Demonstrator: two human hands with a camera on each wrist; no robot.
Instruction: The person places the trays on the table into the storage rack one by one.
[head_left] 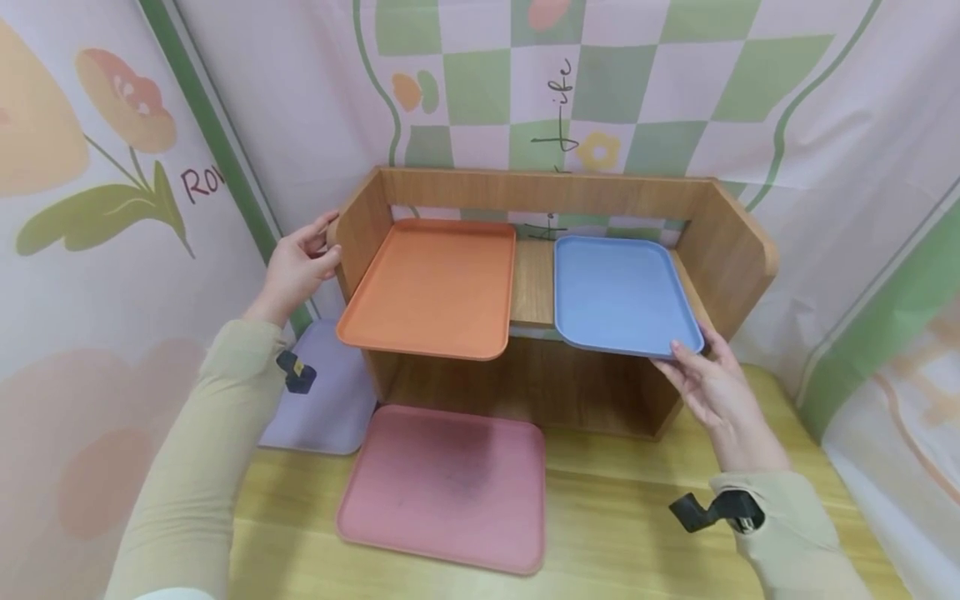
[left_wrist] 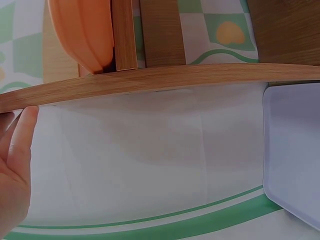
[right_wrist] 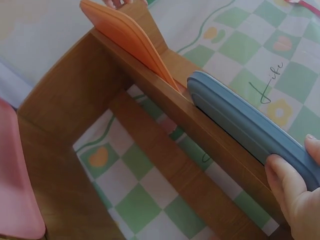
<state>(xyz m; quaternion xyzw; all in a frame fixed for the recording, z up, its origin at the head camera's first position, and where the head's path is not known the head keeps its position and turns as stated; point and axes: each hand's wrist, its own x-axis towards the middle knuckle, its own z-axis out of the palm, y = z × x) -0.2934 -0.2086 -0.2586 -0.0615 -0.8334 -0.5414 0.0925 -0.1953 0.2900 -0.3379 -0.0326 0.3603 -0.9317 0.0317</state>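
A small wooden shelf [head_left: 551, 193] stands on the table, its side panels rising at both ends. My left hand [head_left: 296, 265] holds the front edge of its left side panel [left_wrist: 150, 79]. At the other end my right hand [head_left: 716, 392] pinches the near right corner of a blue tray [head_left: 622, 292], thumb on top and fingers beneath. That tray lies on the upper board, its front overhanging. An orange tray [head_left: 438, 287] lies left of it on the same board, also jutting past the front edge.
A pink tray [head_left: 450, 487] lies on the yellow wood-grain table [head_left: 607, 525] before the shelf. A purple tray [head_left: 322, 400] is at the shelf's left, partly hidden by my left sleeve. Patterned cloth [head_left: 480, 92] hangs behind and at the sides.
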